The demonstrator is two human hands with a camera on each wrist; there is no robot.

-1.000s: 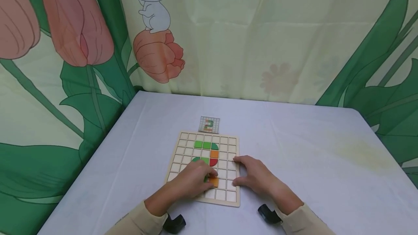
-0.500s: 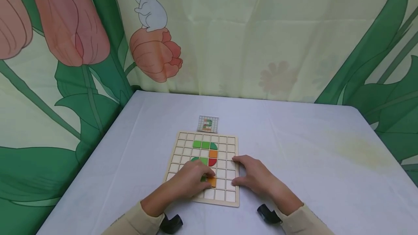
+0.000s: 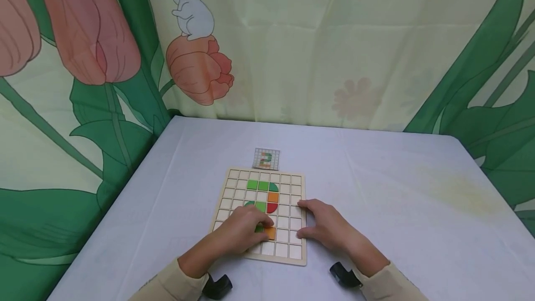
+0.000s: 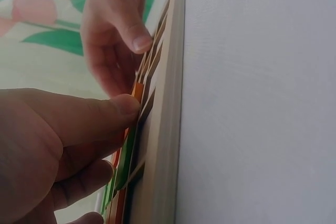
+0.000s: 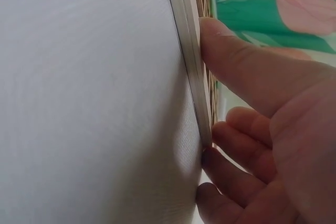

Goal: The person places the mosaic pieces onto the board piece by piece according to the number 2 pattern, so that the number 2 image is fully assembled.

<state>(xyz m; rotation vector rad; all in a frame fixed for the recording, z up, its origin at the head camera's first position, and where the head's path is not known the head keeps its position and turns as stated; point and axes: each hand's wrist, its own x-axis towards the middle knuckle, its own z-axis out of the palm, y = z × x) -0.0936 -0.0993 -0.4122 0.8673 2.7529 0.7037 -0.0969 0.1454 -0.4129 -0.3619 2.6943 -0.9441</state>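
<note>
A square wooden grid board lies on the table with coloured tiles in several cells. My left hand reaches over its lower left part, thumb and index finger pinching an orange tile. In the left wrist view this orange tile stands slightly proud of the grid, with a dark green tile beside it under the fingers. My right hand touches the board's right rim with spread thumb and index finger. In the right wrist view its thumb rests on the rim. Left-hand fingers hide some lower tiles.
Above the board lies a small pattern card showing a figure 2 on a grid. Light green tiles and a red rounded tile sit in the upper cells. A floral curtain hangs behind the white table.
The left hand and the orange tile have shifted slightly left. The head view has moved a little, and the right hand keeps its place at the board's rim.
</note>
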